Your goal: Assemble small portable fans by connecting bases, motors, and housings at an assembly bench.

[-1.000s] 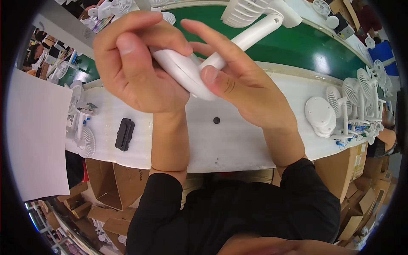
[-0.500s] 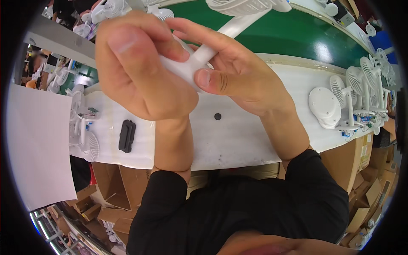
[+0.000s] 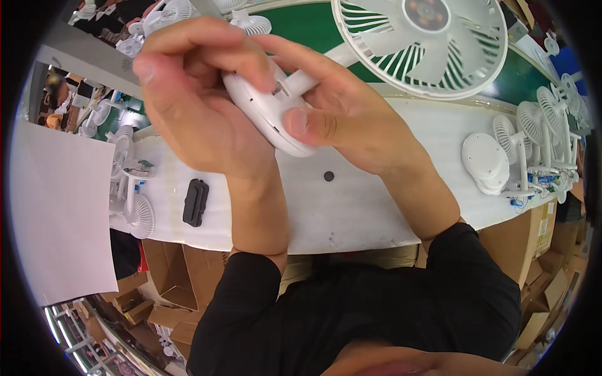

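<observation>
A white desk fan is held up tilted above the table, its round grille [image 3: 426, 47] at the upper right and its oval base [image 3: 260, 116] toward me. My left hand [image 3: 200, 103] curls around the base's far left side, with a fingertip near the foot of the stem. My right hand [image 3: 351, 116] grips the stem [image 3: 335, 56] and base, its thumb pressed on the base's edge. Small dark slots show along the base's side. Part of the stem is hidden behind my right fingers.
On the white table [image 3: 351, 216] lie a small black disc [image 3: 328, 176] and a black oblong part [image 3: 196, 202]. White round plates [image 3: 485, 160] are stacked at right beside several fans [image 3: 523, 128]. More fan parts [image 3: 135, 210] stand at left near a white sheet [image 3: 63, 213]. Cardboard boxes [image 3: 514, 241] stand below.
The fan has turned in my hands: its grille has come down and right into fuller view, and more of the base's slotted side shows. My left fingers have shifted over the base.
</observation>
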A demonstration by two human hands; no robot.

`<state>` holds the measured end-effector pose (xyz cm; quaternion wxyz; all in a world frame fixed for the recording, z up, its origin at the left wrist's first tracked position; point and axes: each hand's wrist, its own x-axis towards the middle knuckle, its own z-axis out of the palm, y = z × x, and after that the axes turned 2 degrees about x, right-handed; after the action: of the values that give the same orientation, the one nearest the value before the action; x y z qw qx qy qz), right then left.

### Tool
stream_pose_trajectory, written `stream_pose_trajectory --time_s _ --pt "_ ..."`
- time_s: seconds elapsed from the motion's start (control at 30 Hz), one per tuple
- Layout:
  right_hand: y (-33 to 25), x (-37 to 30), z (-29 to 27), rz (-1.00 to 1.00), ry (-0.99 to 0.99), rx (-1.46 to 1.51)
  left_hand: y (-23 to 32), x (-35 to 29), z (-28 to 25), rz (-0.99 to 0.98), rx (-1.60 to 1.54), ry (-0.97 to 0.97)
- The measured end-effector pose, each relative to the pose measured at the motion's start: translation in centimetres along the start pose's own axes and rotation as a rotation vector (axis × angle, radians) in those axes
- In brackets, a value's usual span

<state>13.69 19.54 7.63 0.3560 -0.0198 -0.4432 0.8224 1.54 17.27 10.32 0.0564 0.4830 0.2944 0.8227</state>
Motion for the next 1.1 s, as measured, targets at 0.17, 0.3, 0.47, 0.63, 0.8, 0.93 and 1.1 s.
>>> stream_pose_trajectory --time_s 0.17,0.3,0.47,0.63,0.8,0.93,1.1 --pt "0.1 -0.1 -0.8 -0.039 -0.036 -0.088 -0.9 0.6 -1.9 0.047 -0.216 -0.425" --pt "-0.2 -0.3 -0.1 -0.111 -0.083 -0.278 0.5 0.4 -1.3 0.120 -0.254 -0.371" --pt "0.2 0.2 0.8 -0.216 -0.154 -0.070 2.6 0.3 1.9 -0.078 0.010 0.172" --pt "0.0 -0.3 0.7 -0.127 -0.111 -0.158 2.2 0.6 -1.0 -0.127 -0.186 -0.238" --pt "-0.9 -0.3 0.1 -0.042 -0.109 -0.278 1.7 -0.5 -1.6 -0.184 -0.232 -0.242" --pt "0.6 1.0 -0.6 -0.266 -0.239 -0.177 1.3 0.6 -0.7 -0.180 -0.307 -0.274" --pt "1.1 0.9 -1.4 -0.316 -0.287 -0.360 1.3 0.3 -0.6 -0.222 -0.366 -0.289"
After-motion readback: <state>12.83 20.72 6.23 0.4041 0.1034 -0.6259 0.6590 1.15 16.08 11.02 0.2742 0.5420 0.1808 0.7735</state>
